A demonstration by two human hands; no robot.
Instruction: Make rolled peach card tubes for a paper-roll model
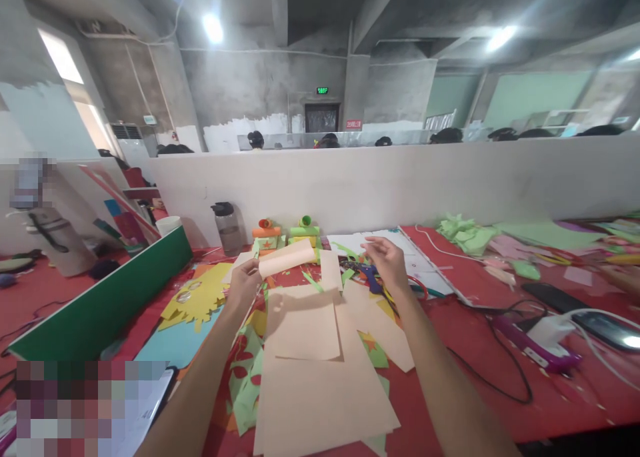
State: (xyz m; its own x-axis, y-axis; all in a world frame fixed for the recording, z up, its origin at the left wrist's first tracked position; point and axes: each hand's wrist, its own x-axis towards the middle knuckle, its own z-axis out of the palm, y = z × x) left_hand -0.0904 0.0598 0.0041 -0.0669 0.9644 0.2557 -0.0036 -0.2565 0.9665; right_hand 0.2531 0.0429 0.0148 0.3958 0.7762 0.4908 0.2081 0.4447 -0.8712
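Note:
My left hand grips a curled strip of beige paper by its left end, above the table. To the right of the strip, my right hand is raised, its fingers loosely bent and apart, with nothing visible in them. Below both hands lies a smaller beige sheet on top of a larger beige sheet. Blue-handled scissors rest just left of my right wrist. Behind the strip stand an orange paper model and a green paper model, each with a rolled tube on top.
Yellow cut paper and a blue sheet lie at left beside a green divider. A dark bottle stands near the white partition. Cables, a purple power strip and a phone occupy the right.

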